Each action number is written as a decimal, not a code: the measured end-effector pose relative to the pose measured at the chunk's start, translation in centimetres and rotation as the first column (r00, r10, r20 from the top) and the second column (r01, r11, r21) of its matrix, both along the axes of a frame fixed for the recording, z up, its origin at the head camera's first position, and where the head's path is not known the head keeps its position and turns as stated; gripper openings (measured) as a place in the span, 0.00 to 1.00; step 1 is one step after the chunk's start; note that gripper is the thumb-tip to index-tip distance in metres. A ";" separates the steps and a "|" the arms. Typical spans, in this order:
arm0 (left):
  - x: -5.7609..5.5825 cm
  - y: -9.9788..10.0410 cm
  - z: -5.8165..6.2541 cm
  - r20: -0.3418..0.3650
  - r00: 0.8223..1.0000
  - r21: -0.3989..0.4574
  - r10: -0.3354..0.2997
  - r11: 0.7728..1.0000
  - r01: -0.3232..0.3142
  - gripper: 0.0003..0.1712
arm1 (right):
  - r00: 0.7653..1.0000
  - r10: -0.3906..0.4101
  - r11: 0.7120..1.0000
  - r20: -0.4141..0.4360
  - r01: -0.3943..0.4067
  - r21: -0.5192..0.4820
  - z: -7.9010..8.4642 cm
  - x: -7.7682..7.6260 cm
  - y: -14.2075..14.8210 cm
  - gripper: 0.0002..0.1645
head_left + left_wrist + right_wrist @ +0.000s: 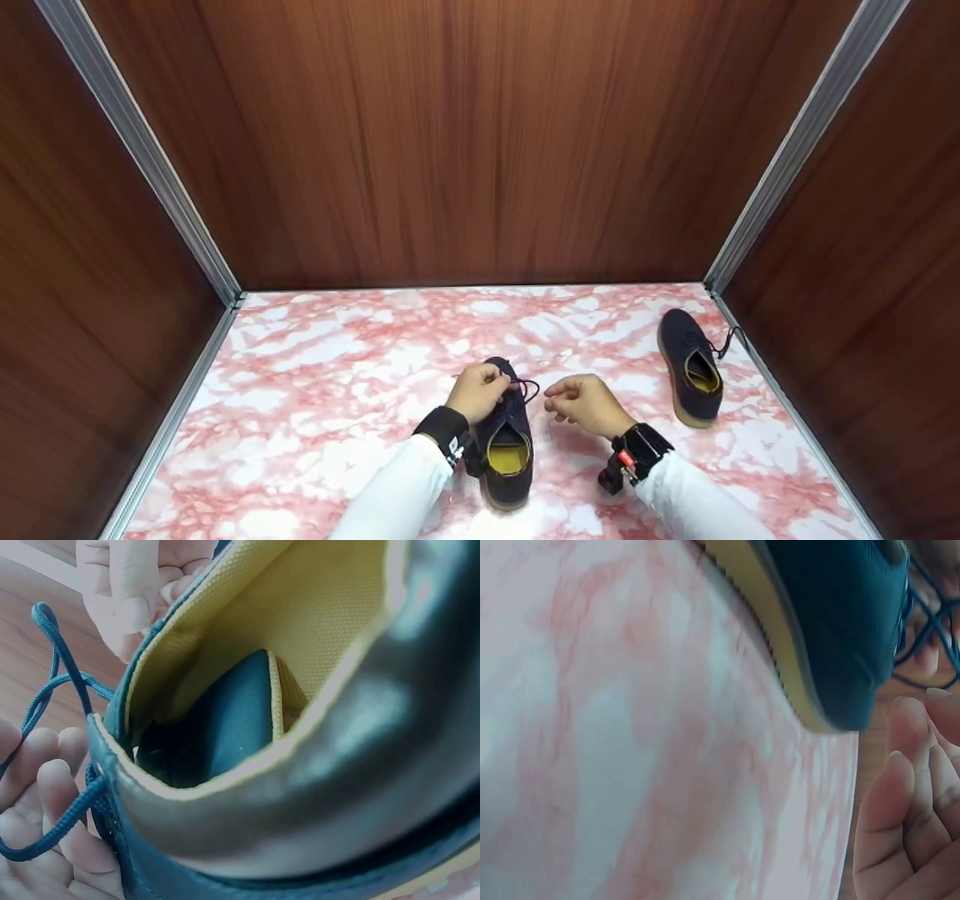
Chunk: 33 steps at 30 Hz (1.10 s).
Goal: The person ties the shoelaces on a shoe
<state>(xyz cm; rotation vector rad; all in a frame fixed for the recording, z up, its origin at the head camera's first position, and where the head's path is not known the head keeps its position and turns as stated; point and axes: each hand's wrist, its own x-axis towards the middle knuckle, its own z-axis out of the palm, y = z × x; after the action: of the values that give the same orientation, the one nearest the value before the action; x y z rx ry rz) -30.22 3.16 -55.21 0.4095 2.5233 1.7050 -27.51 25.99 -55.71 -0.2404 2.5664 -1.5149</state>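
While left hand is pinching shoelace (likely light, limp; best tip-held) inside counter's right edge, right hand is hovering empty.

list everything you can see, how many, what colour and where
marbled surface: one, red and white, lower part of the head view
wood panels: three, reddish brown, back, left and right
metal strips: four, grey, two in the back corners, two along the surface's sides
near shoe: one, dark with yellow lining, front middle
far shoe: one, same colours, right side
near lace: one, dark, looping off the near shoe
far lace: one, dark, trailing right off the far shoe
sleeves: two, white, on the forearms
wristbands: two, black, one per wrist
left hand: one, bare, pinching the near lace
right hand: one, bare, right of the near shoe
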 end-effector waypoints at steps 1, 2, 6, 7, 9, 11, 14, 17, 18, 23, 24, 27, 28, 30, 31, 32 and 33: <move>0.0 0.0 0.0 0.004 1.000 0.004 -0.004 1.000 0.004 0.18 | 1.000 -0.004 1.000 0.001 0.004 -0.003 0.3 0.1 0.0 0.12; 0.0 0.0 -0.1 0.005 1.000 0.007 -0.004 1.000 0.004 0.18 | 1.000 -0.014 1.000 0.007 0.014 -0.001 0.2 -0.1 0.2 0.11; -0.1 -0.1 -0.1 0.021 1.000 0.021 0.003 1.000 -0.003 0.18 | 0.998 -0.057 0.998 0.027 0.057 -0.001 0.1 -0.6 0.5 0.10; -0.1 -0.2 -0.2 0.027 1.000 0.030 0.006 1.000 -0.006 0.18 | 0.998 -0.063 0.998 0.027 0.063 0.002 0.1 -0.7 0.5 0.10; -0.1 -0.2 -0.3 0.033 0.999 0.035 0.016 0.999 -0.017 0.18 | 0.996 -0.087 0.996 0.036 0.087 0.000 -0.4 -1.2 0.8 0.10; -0.1 -0.3 -0.4 0.042 0.999 0.038 0.026 0.999 -0.028 0.17 | 0.993 -0.105 0.994 0.045 0.105 0.001 -0.6 -1.4 0.8 0.08; 0.0 -0.4 -0.4 0.064 0.997 0.051 0.041 0.998 -0.044 0.17 | 0.991 -0.119 0.993 0.057 0.120 -0.013 -0.6 -1.6 0.8 0.07; -0.1 -0.5 -0.5 0.089 0.994 0.063 0.056 0.996 -0.062 0.17 | 0.992 -0.111 0.994 0.058 0.112 -0.015 -0.7 -1.8 0.5 0.09; -0.1 -0.6 -0.5 0.095 0.994 0.065 0.060 0.996 -0.066 0.17 | 0.993 -0.107 0.994 0.058 0.108 -0.017 -0.8 -1.9 0.4 0.10; -0.1 -0.6 -0.7 0.122 0.990 0.087 0.065 0.993 -0.076 0.18 | 0.993 -0.103 0.995 0.057 0.103 0.001 -0.9 -2.3 -0.2 0.14; -0.2 -0.6 -0.7 0.125 0.990 0.096 0.064 0.992 -0.076 0.18 | 0.993 -0.102 0.995 0.051 0.102 0.008 -0.9 -2.4 -0.4 0.15; -0.3 -0.7 -1.0 0.140 0.988 0.122 0.059 0.990 -0.076 0.19 | 0.995 -0.092 0.995 0.030 0.091 0.028 -0.9 -2.7 -1.0 0.14; -0.3 -0.7 -1.0 0.146 0.988 0.130 0.057 0.988 -0.077 0.19 | 0.996 -0.085 0.996 0.020 0.084 0.033 -0.8 -2.8 -1.2 0.13; -0.4 -0.7 -1.2 0.150 0.987 0.147 0.052 0.986 -0.075 0.19 | 0.997 -0.072 0.997 0.002 0.072 0.041 -0.8 -3.0 -1.6 0.13; -0.4 -0.7 -1.2 0.155 0.987 0.154 0.052 0.985 -0.076 0.20 | 0.998 -0.069 0.997 -0.001 0.069 0.043 -0.8 -3.1 -1.9 0.12; -0.3 -0.7 -1.1 0.156 0.986 0.161 0.050 0.984 -0.076 0.20 | 0.998 -0.068 0.997 -0.002 0.068 0.046 -0.8 -3.2 -2.1 0.12; -0.3 -0.8 -1.0 0.155 0.987 0.167 0.049 0.983 -0.075 0.20 | 0.998 -0.069 0.996 -0.004 0.069 0.052 -0.8 -3.3 -2.4 0.13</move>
<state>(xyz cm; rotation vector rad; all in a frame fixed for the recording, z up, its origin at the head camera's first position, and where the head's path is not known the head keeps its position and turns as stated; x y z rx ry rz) -30.48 2.40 -56.25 0.2045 2.3159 1.9061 -30.84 23.61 -56.47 -0.1489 2.6376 -1.4692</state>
